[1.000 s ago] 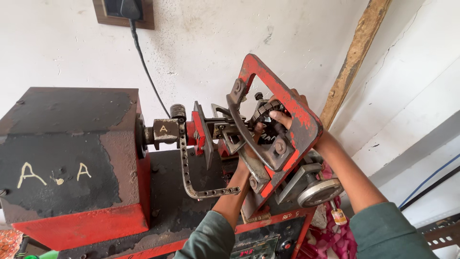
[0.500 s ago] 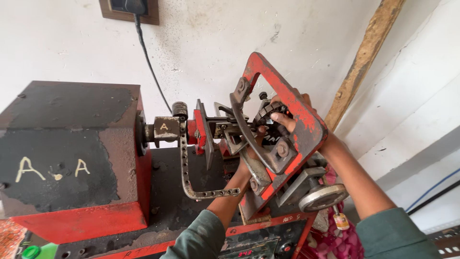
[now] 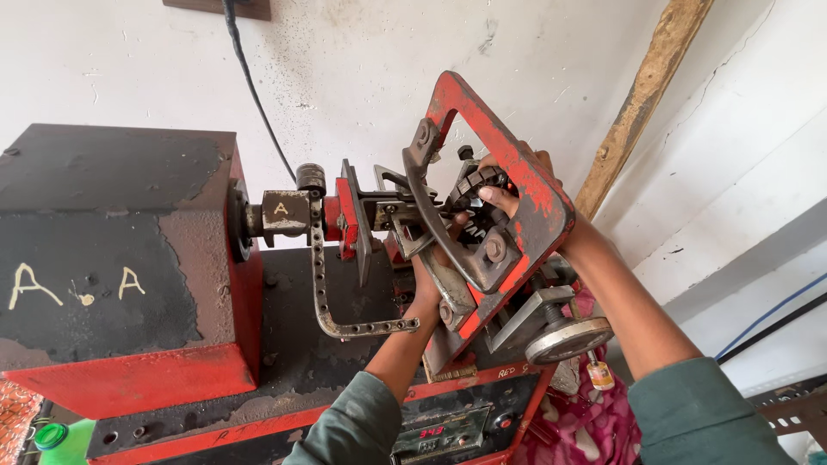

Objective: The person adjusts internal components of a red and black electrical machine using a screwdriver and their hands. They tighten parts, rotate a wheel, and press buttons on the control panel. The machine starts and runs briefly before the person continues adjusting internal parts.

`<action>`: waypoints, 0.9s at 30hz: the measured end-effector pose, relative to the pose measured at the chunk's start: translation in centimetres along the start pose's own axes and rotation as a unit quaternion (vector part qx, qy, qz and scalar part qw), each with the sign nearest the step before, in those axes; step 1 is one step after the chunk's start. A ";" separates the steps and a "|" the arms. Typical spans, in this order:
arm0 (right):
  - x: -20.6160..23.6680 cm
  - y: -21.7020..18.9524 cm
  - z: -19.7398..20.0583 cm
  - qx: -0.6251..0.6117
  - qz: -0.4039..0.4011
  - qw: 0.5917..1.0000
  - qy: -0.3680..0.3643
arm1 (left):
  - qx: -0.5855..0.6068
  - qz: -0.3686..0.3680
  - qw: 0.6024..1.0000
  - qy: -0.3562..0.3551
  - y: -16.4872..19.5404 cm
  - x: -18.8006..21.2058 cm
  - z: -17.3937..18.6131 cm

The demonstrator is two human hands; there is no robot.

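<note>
While no box or tray shows up close, the only containers are at the bottom-left edge: a green plastic bottle with a green cap (image 3: 53, 437), contents not visible, and beside it a scrap of orange mesh (image 3: 12, 415).

Your right hand (image 3: 508, 185) reaches in from the right, forearm angled up-left, sleeve dark green. Its fingers (image 3: 493, 195) curl behind the red-painted, chipped steel frame (image 3: 517, 185) and pinch a small dark metal toolholder part (image 3: 476, 179) inside the frame's opening; hand is mostly closed, thumb hidden by the frame.

Your left hand (image 3: 428, 288) comes up from below, wrist straight, and is tucked under the grey curved metal bracket (image 3: 448, 250). Most of it is hidden by the bracket, so can't tell how far it's closed or what exactly it grips.

The frame sits tilted, top leaning left, on the carriage of a red and black worn lathe-type machine (image 3: 121, 284). Left of it, a spindle shaft w/ a square grey block (image 3: 282, 215) sticks out of the big black-topped housing. A curved perforated metal strip (image 3: 332, 297) hangs from the shaft. Low right of the frame: a round silver handwheel (image 3: 568, 337). Below, a small panel w/ red digital readout (image 3: 431, 430).

Room: rough white plaster wall (image 3: 345, 77), black cable (image 3: 254, 95) running down it, slanted wooden post (image 3: 642, 95) at right.
</note>
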State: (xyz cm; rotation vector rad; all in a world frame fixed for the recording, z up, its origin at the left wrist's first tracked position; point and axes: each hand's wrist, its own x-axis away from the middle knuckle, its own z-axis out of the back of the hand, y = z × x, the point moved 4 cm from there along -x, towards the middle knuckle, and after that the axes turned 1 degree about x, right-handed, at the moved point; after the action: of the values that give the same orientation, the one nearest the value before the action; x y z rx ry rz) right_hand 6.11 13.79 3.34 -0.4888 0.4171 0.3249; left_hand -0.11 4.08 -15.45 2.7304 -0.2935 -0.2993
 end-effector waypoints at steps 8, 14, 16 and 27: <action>-1.4 -1.4 -0.2 0.090 0.015 0.994 -0.052 | -0.174 -0.091 0.981 0.003 -0.5 -0.9 1.2; -1.4 -2.3 0.2 0.042 -0.022 0.994 -0.094 | -0.253 -0.106 0.961 0.031 -0.3 -0.9 0.9; -1.4 -2.3 0.4 -0.015 -0.047 0.994 -0.093 | -0.213 -0.105 0.971 0.021 -0.3 -0.9 0.6; -1.2 -2.5 0.2 0.015 -0.055 0.995 -0.084 | 0.134 -0.025 0.985 -0.102 -0.8 -1.0 1.0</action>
State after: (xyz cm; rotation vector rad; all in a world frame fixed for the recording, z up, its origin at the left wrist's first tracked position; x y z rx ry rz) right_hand 6.10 11.54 5.03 -0.4500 0.2311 0.2513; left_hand -1.19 4.70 -16.44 2.9785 -0.3435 -0.5953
